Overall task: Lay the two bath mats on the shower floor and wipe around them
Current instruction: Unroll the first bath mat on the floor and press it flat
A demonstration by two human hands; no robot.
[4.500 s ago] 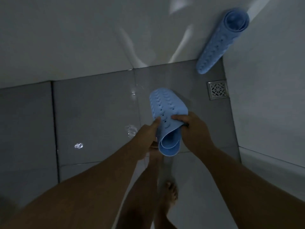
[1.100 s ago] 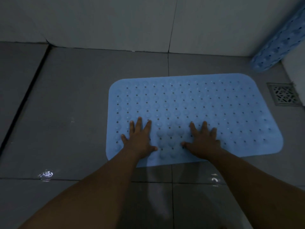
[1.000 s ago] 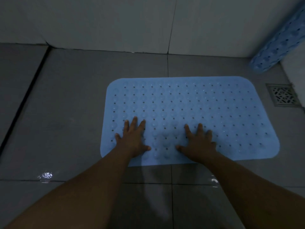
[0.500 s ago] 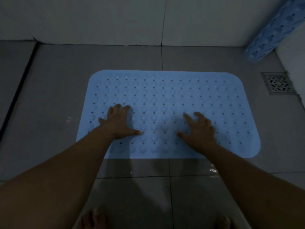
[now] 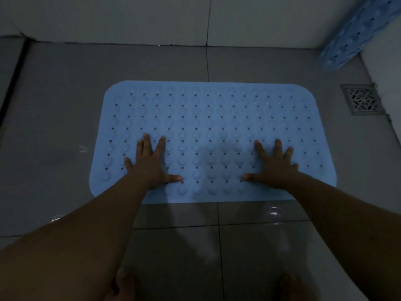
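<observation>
A light blue bath mat with rows of small holes and bumps lies flat on the grey tiled shower floor. My left hand presses on its near left part with fingers spread flat. My right hand presses on its near right part the same way. A second blue mat, still rolled up, leans in the far right corner against the wall.
A square metal floor drain sits to the right of the flat mat. Pale tiled walls close off the far side and the right. Wet spots glint on the floor near the mat's front edge. My bare feet show at the bottom.
The rolled mat I held has been spread flat on the floor. In the last second my hands have slid apart across it, left hand leftward and right hand rightward.
</observation>
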